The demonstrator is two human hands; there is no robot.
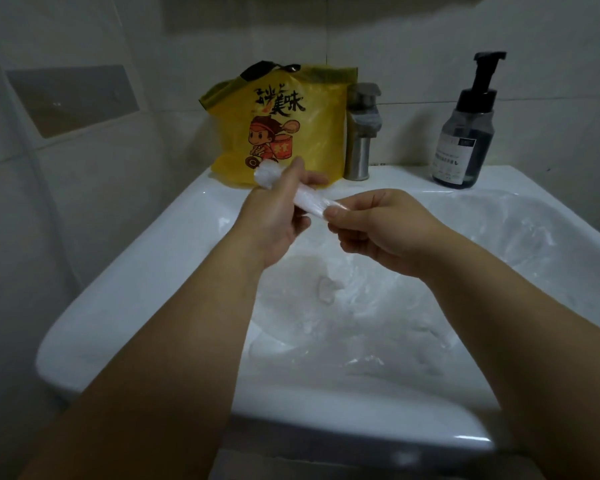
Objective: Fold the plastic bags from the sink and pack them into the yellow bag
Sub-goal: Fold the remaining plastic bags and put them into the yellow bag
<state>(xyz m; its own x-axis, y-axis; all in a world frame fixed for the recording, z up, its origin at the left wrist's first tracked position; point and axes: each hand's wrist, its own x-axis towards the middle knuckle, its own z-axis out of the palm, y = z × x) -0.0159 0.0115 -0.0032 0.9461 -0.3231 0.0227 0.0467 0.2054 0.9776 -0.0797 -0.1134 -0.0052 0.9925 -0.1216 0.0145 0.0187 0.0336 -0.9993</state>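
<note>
A: Where's the task's thing?

B: A rolled-up clear thin plastic bag (303, 199), twisted into a narrow stick, is held in the air over the back edge of the white ceramic sink (125, 289). The left hand (278, 220) has fingers curled round the roll's upper end. The right hand (381, 233) pinches the lower end between thumb and fingertips. Both are clamped on the same bag.

A: The rest of the bags?

B: Loose clear plastic bags (361, 323) lie crumpled in the basin, hard to count since the film blends into the white. The yellow printed plastic bag with black handles (309, 133) stands on the sink's back ledge near the back left corner, just beside the brushed metal tap (359, 140). A dark pump soap bottle (465, 133) stands towards the back right corner.

A: Handling?

B: Likely very light, soft and slippery, and the roll probably springs open if one end is let go. Best to hold it at both ends, or pinch across the middle once it is doubled over.

A: Step?

B: It looks like mid-fold, and the roll is not yet packed. The yellow bag's mouth seems bunched at the top and may need one hand to open it.
</note>
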